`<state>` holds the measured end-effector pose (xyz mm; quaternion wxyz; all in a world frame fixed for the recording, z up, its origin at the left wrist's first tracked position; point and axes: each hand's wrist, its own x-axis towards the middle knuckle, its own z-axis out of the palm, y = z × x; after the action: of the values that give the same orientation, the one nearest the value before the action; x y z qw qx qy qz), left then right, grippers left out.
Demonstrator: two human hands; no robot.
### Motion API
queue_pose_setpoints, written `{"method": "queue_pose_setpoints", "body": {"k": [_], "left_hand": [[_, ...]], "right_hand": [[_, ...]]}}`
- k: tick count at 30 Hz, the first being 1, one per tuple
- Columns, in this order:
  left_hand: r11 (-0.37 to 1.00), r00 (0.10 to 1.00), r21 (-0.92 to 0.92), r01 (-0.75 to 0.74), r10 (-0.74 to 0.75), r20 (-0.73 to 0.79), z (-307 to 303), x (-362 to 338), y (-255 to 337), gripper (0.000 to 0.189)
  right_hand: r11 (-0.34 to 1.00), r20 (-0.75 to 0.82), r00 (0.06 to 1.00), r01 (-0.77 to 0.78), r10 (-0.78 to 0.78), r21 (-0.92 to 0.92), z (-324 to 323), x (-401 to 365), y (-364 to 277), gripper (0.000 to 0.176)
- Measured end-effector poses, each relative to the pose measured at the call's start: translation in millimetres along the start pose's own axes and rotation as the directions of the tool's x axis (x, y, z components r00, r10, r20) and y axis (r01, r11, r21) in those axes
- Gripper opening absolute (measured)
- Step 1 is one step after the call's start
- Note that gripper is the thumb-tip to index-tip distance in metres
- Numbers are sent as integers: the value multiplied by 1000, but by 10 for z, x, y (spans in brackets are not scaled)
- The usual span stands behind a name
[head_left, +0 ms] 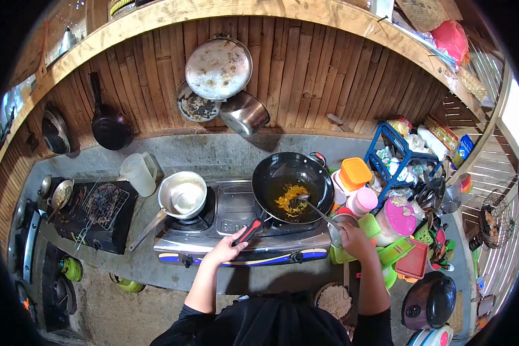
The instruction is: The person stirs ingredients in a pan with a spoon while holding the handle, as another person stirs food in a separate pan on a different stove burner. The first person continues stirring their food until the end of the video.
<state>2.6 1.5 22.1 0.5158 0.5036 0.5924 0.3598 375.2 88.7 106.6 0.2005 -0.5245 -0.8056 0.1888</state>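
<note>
My left hand (227,249) is closed around the black-and-red handle (249,232) of a black wok (265,179), which sits on the right burner of a two-burner gas stove (242,248). Yellow-orange shredded food (290,202) lies in oil at the wok's bottom. A long metal cooking spoon (320,212) reaches from my right hand (354,237) over the wok's rim, its head touching the food. My right hand's fingers are wrapped round its handle end. Close beside that hand is a shiny metal dish (335,233), partly covered.
On the left burner stands a silver saucepan (183,196), its handle jutting toward me. A pitcher (139,175) and a charred grill rack (105,205) are farther left. Plastic containers (356,174), a blue rack (401,153) and a rice cooker (428,303) crowd the right. Pans (219,68) hang behind.
</note>
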Motion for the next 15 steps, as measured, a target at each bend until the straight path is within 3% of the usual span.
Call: {"method": "queue_pose_setpoints", "body": {"k": [4,8,11,15], "left_hand": [[999,999,7,46,-46,27,-17,23,-39,58],[999,1000,48,-22,22,7,-24,23,-35,58],[999,1000,42,-28,28,3,-15,16,-17,57],[998,998,36,49,-50,26,-38,8,-8,57]], "right_hand": [[997,-131,990,57,-50,47,246,128,76,23],[993,-291,954,97,-72,72,561,284,277,24],[988,-277,961,16,28,154,662,323,198,23],[989,-262,964,4,35,146,671,266,110,22]]}}
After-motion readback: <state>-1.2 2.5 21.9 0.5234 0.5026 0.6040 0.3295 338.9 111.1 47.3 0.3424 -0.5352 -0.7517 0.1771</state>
